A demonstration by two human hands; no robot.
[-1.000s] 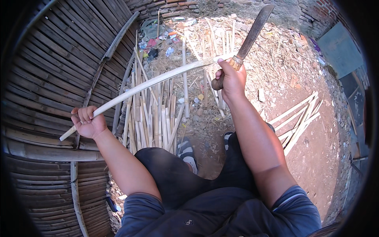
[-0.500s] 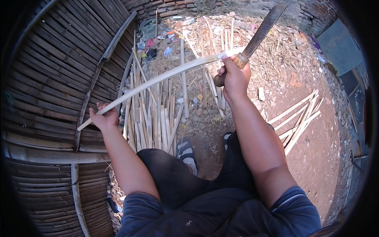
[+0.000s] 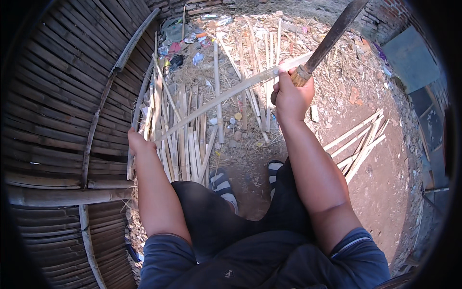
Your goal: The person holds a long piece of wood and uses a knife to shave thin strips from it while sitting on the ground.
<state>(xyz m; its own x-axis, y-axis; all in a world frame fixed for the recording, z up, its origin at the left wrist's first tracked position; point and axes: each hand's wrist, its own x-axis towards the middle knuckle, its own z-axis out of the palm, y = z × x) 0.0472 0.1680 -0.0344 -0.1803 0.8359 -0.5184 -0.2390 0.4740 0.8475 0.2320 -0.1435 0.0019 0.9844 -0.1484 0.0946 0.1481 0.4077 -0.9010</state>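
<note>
The right hand [image 3: 294, 100] grips the machete [image 3: 333, 36] and pins the far end of the bamboo strip [image 3: 255, 80], which slants between both hands. The left hand [image 3: 138, 140] is beside the near end, its finger closure hidden. This strip appears unfinished; loose strips [image 3: 192, 153] between the hands and a smaller stack [image 3: 362, 150] beyond the right remain of uncertain status.

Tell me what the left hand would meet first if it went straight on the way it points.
Going straight on, the left hand would probably meet the slatted wall first, though this one view leaves depth unclear.
</note>
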